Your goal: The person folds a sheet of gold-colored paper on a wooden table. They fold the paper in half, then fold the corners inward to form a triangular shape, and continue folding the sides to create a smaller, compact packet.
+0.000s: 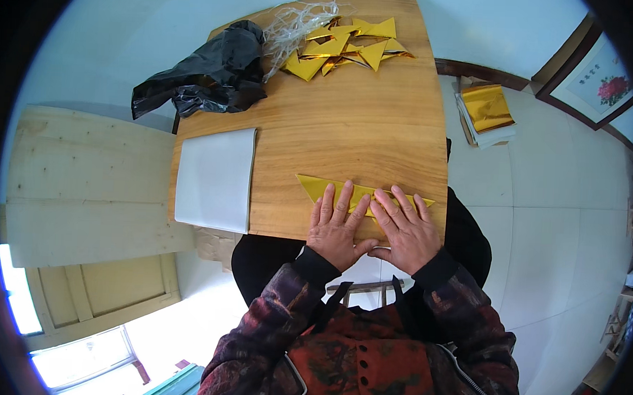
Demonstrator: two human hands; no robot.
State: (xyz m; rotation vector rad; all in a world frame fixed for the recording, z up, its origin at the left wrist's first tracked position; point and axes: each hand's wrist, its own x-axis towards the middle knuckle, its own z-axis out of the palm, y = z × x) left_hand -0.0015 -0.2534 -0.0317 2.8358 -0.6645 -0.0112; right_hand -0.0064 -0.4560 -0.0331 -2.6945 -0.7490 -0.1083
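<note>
A folded sheet of gold foil paper (317,188) lies flat near the front edge of the wooden table, its pointed ends showing to the left and right. My left hand (336,226) rests on its left part, fingers stretched out and slightly spread. Beside it, my right hand (408,230) presses flat on the right part with fingers apart. The two thumbs nearly meet at the table edge. Some of the paper is hidden under my fingers.
Folded gold paper pieces (355,47) are heaped at the table's (348,128) far end, beside clear plastic (295,31) and a black plastic bag (216,73). White sheets (215,179) lie at the left. On the floor to the right sits a stack topped with gold paper (486,108).
</note>
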